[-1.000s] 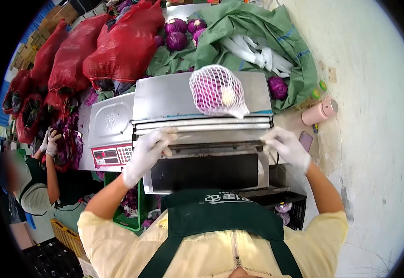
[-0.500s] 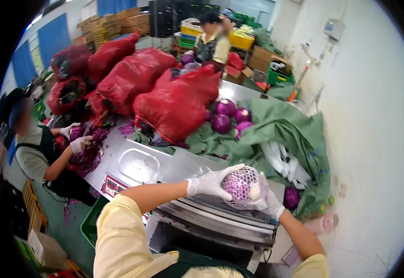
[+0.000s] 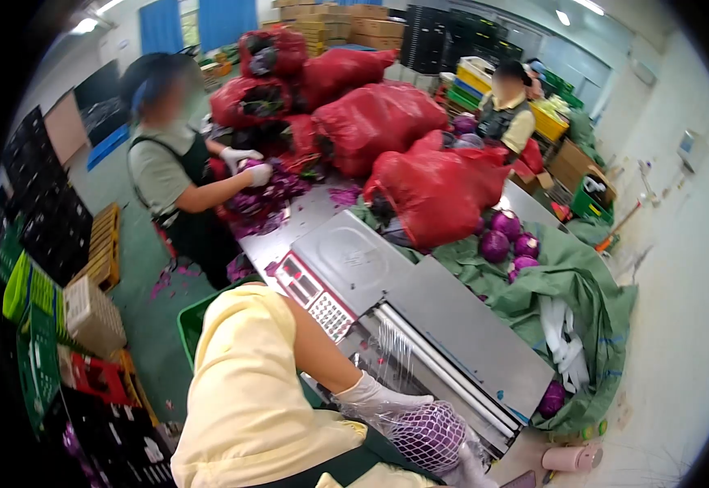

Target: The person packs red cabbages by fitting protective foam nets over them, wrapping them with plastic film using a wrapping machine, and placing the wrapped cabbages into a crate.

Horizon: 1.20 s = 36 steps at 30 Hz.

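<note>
A purple cabbage [image 3: 427, 437] in a white foam net is held low, close to my body, at the near side of the wrapping machine [image 3: 460, 329]. My left hand [image 3: 380, 396], in a white glove, lies over its upper left side with clear film bunched beneath the fingers. On the cabbage's right, my right hand [image 3: 470, 465] shows only in part, also gloved, its fingers mostly hidden; it presses against the net. Clear film [image 3: 391, 350] stretches upward from the cabbage to the machine's rollers. The machine's red-edged keypad [image 3: 330, 315] is left of the film.
Full red mesh sacks [image 3: 444, 191] crowd the steel table. Loose purple cabbages [image 3: 495, 246] rest on a green cloth [image 3: 570, 281]. One co-worker [image 3: 179, 171] handles cabbage leaves at left; another person [image 3: 507, 114] stands behind the sacks. A pink bottle [image 3: 572, 458] is at lower right.
Both hands have brought the netted cabbage down and toward my body, off the machine's top. Film now trails from it to the rollers. My view has turned left.
</note>
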Tool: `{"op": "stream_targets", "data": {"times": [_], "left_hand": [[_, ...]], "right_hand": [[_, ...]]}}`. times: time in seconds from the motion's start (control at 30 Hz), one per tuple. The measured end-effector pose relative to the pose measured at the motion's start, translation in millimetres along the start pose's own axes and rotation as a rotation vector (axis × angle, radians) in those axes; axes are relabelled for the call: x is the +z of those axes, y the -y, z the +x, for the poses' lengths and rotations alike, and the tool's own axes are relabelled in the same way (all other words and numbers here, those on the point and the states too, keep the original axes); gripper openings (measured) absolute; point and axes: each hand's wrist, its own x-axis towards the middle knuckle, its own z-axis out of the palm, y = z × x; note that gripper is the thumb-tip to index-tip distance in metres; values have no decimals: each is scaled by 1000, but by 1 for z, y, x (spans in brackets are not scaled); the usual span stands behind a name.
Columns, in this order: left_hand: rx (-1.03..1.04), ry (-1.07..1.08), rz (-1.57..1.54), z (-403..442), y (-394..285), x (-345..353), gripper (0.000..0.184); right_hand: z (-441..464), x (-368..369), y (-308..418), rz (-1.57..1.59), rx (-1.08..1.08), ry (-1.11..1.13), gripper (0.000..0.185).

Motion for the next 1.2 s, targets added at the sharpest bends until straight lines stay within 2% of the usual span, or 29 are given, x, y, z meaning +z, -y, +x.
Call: {"op": "stream_targets", "data": {"times": [0.13,0.2,0.23,0.27,0.3,0.33,0.4,0.43,0.47,0.53,0.67,0.73,0.8,0.87,0.9,0.93,1.0,1.07,1.13,1.2], "left_hand": [[110,-34,165,8,34,-29,84],[199,-194,420,-3,44,-46,83],[267,-336,671,-14,52,-51,83],[364,-565,1147,-32,61,-49,71],[425,-738,1422,-53,69,-38,53],[393,-888,1509,-62,78,-40,34],[643,-1034,1378,-69,99,-52,26],[843,-892,1081,-64,106,-55,28],[955,-905,1016,-57,109,-45,29],[1007,-917,1047,-44,106,-45,29],[1118,-791,604,-13,89,-48,33],[1055,-739,496,-18,86,-37,30],[882,-865,271,-38,92,-20,27],[806,-904,49,-37,116,-37,24],[846,-920,-83,-22,136,-69,21],[756,-1005,-194,-28,151,-64,23],[458,-1189,65,-22,179,-110,29],[304,-1148,272,5,187,-149,32],[219,-890,630,43,175,-168,25],[150,-684,733,80,167,-161,24]], "right_hand": [[-1,10,-32,-101,-64,-50,40],[-2,12,-38,-130,-81,-67,40],[-4,13,-44,-150,-97,-89,39],[-4,13,-47,-165,-109,-108,39],[-4,14,-47,-181,-122,-119,39],[-4,13,-49,-197,-140,-139,39],[-7,11,-53,-230,-185,-190,39],[-6,11,-53,-244,-205,-217,39],[-6,11,-54,-253,-225,-244,39],[-10,8,-60,-270,-268,-297,38],[-22,-4,-67,-289,-313,-400,38],[-29,-14,-68,-305,-325,-441,38],[-32,-22,-68,-326,-326,-471,38],[-28,-26,-65,-355,-316,-479,38],[-25,-27,-64,-369,-317,-463,38],[-24,-27,-61,-386,-324,-443,38],[-16,-21,-56,-427,-341,-374,38],[-7,-5,-47,-459,-352,-261,38],[7,16,-40,-479,-361,-139,38],[20,35,-39,-479,-352,-32,38]]}}
